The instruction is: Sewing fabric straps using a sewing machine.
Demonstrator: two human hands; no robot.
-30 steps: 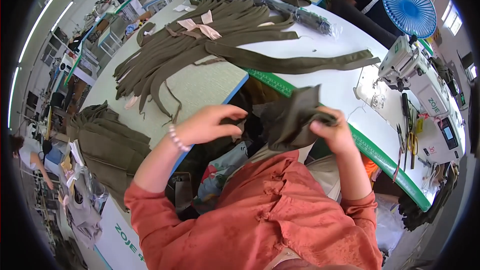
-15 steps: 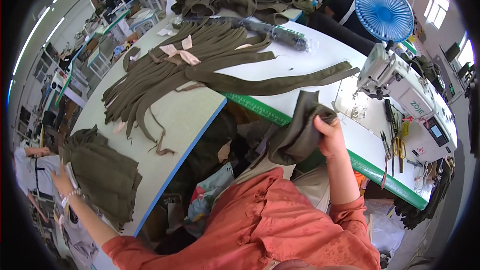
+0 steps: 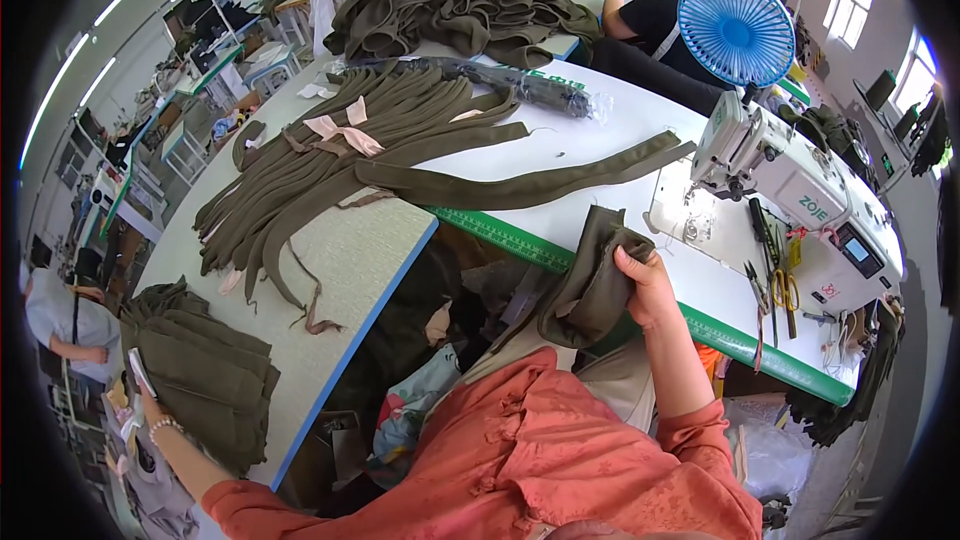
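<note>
My right hand is closed on a folded olive-green fabric piece, thumb on top, in front of the green table edge. The folded piece hangs over my lap. At the far left, my left hand, with a beaded bracelet at its wrist, is at the outer edge of a stack of olive fabric pieces. Beside it, a narrow white flat thing stands along that edge. The fingers of this hand are mostly hidden.
A sewing machine stands at right, with yellow-handled scissors before it and a blue fan behind. Olive strips, tied with pale cloth, spread across the table. More olive fabric is heaped behind. A blue-edged side table adjoins.
The view has shifted slightly. My left hand has slid down along the stack's outer edge, its fingers now largely out of sight. My right hand keeps hold of the folded fabric piece.
</note>
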